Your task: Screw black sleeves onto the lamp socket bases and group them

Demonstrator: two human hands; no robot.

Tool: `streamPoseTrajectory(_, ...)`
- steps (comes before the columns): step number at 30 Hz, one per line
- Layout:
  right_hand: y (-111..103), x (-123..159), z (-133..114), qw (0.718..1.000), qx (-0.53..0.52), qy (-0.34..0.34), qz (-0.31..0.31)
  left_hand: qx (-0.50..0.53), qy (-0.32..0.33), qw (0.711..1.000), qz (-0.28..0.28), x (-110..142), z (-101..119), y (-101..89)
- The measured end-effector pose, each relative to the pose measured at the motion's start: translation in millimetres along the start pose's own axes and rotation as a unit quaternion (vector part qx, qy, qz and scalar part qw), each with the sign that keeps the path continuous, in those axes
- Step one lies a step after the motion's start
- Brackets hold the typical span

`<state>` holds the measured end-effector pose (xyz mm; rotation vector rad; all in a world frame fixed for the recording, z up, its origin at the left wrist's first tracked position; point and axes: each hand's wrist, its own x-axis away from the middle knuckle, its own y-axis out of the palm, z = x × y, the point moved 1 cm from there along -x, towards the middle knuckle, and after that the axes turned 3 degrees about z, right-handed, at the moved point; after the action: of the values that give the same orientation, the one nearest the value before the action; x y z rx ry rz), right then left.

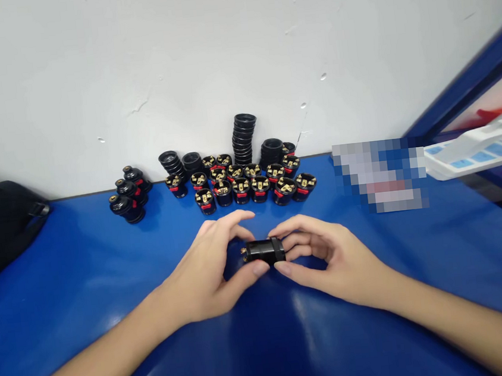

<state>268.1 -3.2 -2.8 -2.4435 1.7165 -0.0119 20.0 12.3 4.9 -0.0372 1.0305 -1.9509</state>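
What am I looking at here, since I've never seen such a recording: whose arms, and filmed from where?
There is no machine: these are a person's two bare hands. The one picture comes from a camera on that person's head, looking forward and down. The left hand and right hand hold a small black cylinder sideways, its brass-coloured end pointing left. Beyond, on the blue table, stand black cups with brass-coloured pieces and red marks, stacked black rings, and three black parts with narrower tops.

No legible text (or numbers)
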Motion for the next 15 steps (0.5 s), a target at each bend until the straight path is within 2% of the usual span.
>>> streamPoseTrajectory(5,-0.2,-0.4,0.8,1.0,0.004,-0.002,0.0,0.021,-0.04,0.999,-0.018,0.1,-1.7,1.9)
streamPoseTrajectory(15,-1.8,0.1,-1.9,1.0,-0.01,-0.006,0.007,0.023,0.018,0.998,0.048,0.8,-3.6,2.8)
